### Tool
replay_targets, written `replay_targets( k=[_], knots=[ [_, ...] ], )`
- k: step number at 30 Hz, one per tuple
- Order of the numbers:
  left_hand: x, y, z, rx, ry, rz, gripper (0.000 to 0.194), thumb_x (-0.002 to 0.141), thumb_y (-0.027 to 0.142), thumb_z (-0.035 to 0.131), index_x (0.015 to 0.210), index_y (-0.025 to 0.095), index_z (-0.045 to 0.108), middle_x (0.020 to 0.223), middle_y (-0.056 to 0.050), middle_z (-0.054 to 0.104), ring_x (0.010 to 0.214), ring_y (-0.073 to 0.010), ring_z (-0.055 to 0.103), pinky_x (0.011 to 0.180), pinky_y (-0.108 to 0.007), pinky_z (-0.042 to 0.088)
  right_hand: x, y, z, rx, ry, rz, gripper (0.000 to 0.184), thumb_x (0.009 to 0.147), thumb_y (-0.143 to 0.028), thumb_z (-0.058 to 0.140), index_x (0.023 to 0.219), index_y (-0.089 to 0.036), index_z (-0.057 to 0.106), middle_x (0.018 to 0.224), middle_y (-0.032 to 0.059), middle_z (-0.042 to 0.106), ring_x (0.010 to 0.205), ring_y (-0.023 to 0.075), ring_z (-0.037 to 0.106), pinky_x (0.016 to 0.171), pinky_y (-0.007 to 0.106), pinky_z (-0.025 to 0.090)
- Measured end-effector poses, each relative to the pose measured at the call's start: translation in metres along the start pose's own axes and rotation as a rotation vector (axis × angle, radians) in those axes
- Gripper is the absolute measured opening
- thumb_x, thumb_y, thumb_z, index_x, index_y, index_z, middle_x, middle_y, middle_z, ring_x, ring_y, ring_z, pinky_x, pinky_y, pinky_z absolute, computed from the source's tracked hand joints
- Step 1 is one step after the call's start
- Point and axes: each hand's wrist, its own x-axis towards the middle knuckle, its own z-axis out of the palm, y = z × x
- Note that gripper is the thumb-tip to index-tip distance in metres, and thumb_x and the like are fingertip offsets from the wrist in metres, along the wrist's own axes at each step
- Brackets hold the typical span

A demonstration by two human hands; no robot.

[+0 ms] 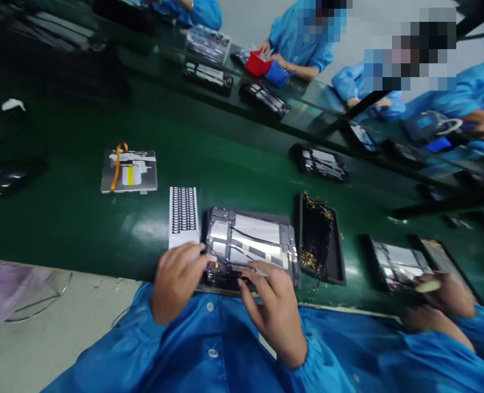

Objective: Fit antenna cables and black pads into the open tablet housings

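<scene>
An opened tablet-like device (258, 232) with silver battery cells, black cables and a dark frame lies in front of me on a dark tray. My left hand (178, 281) is at its lower left corner, fingers bent and closed together; what they pinch is hidden. My right hand (275, 311) reaches over the device's near edge, thumb and forefinger brought together at a dark part there. Anything between those fingertips is too small to name. A white sheet of black-printed labels (183, 210) lies just beyond my left hand, beside the device.
Right of the device stands a black tray (340, 251) with small gold-coloured pieces. A flat metal panel with an orange ribbon cable (149, 169) lies far left. More opened devices (324, 164) sit along the green bench (78, 218). A co-worker's hands (450, 295) work at the right.
</scene>
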Motion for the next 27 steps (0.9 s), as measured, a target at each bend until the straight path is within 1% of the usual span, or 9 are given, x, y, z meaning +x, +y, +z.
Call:
replay_targets(
  k=[2,5,7,9,13,18,22,24,27],
  knots=[
    [0.001,-0.032,-0.017,0.075,-0.058,-0.092,0.037,0.098,0.021,0.049,0.135,0.024,0.05,0.138,-0.007,0.061,0.134,-0.0227,0.05,0.114,-0.046,0.035,0.038,-0.015,0.003,0.082,-0.084,-0.068,0.019,0.097,-0.02,0.055,0.116,-0.022,0.06,0.112,0.0108,0.064,0.103,0.026,0.059,0.086,0.043,0.049],
    [0.005,-0.065,-0.027,0.098,-0.202,-0.158,0.049,0.098,0.027,0.045,0.147,0.022,0.036,0.147,-0.008,0.053,0.142,-0.0244,0.042,0.12,-0.052,0.026,0.098,-0.034,0.031,0.037,-0.306,-0.224,0.012,0.098,-0.021,0.056,0.105,-0.019,0.065,0.107,0.0098,0.065,0.099,0.025,0.056,0.085,0.04,0.046],
    [0.006,-0.072,-0.026,0.102,-0.252,-0.17,0.051,0.099,0.028,0.043,0.148,0.021,0.034,0.147,-0.009,0.053,0.142,-0.0238,0.042,0.121,-0.051,0.026,0.128,-0.04,0.056,-0.072,-0.414,-0.268,0.011,0.097,-0.021,0.057,0.101,-0.018,0.067,0.104,0.0094,0.064,0.097,0.025,0.055,0.082,0.039,0.044],
    [0.006,-0.071,-0.023,0.123,-0.246,-0.178,0.051,0.098,0.028,0.042,0.147,0.019,0.034,0.146,-0.01,0.054,0.142,-0.0235,0.043,0.122,-0.05,0.026,0.144,-0.041,0.078,-0.163,-0.462,-0.283,0.012,0.098,-0.021,0.056,0.101,-0.017,0.067,0.103,0.0094,0.064,0.097,0.0245,0.054,0.079,0.038,0.042],
    [0.004,-0.068,-0.019,0.153,-0.21,-0.176,0.052,0.097,0.029,0.043,0.147,0.017,0.034,0.145,-0.012,0.054,0.141,-0.0239,0.044,0.122,-0.048,0.027,0.147,-0.038,0.098,-0.266,-0.46,-0.318,0.018,0.1,-0.019,0.05,0.106,-0.013,0.066,0.102,0.0105,0.063,0.096,0.0248,0.053,0.079,0.038,0.042],
    [0.004,-0.074,-0.018,0.164,-0.186,-0.141,0.055,0.097,0.032,0.043,0.148,0.015,0.033,0.145,-0.015,0.054,0.14,-0.0261,0.045,0.121,-0.05,0.028,0.14,-0.044,0.1,-0.296,-0.409,-0.408,0.024,0.101,-0.015,0.044,0.111,-0.006,0.064,0.106,0.0151,0.063,0.101,0.0273,0.053,0.084,0.042,0.045],
    [0.006,-0.081,-0.014,0.18,-0.173,-0.09,0.057,0.097,0.038,0.04,0.147,0.013,0.035,0.144,-0.019,0.054,0.138,-0.0304,0.047,0.118,-0.053,0.031,0.147,-0.054,0.103,-0.275,-0.392,-0.325,0.025,0.101,-0.014,0.042,0.112,-0.004,0.063,0.106,0.0162,0.065,0.103,0.027,0.056,0.087,0.042,0.047],
    [0.008,-0.089,-0.012,0.195,-0.15,-0.076,0.058,0.097,0.044,0.037,0.147,0.014,0.037,0.143,-0.018,0.055,0.136,-0.0317,0.05,0.117,-0.055,0.033,0.152,-0.051,0.091,-0.242,-0.405,-0.322,0.025,0.102,-0.016,0.042,0.112,-0.008,0.063,0.107,0.0126,0.066,0.104,0.0255,0.057,0.088,0.04,0.048],
    [0.011,-0.1,-0.009,0.19,-0.129,-0.076,0.061,0.097,0.054,0.035,0.145,0.019,0.042,0.138,-0.012,0.06,0.133,-0.0324,0.053,0.114,-0.057,0.036,0.139,-0.029,0.043,-0.061,-0.359,-0.285,0.02,0.103,-0.026,0.045,0.107,-0.016,0.062,0.107,0.0059,0.064,0.101,0.0212,0.058,0.089,0.035,0.048]
  ],
)
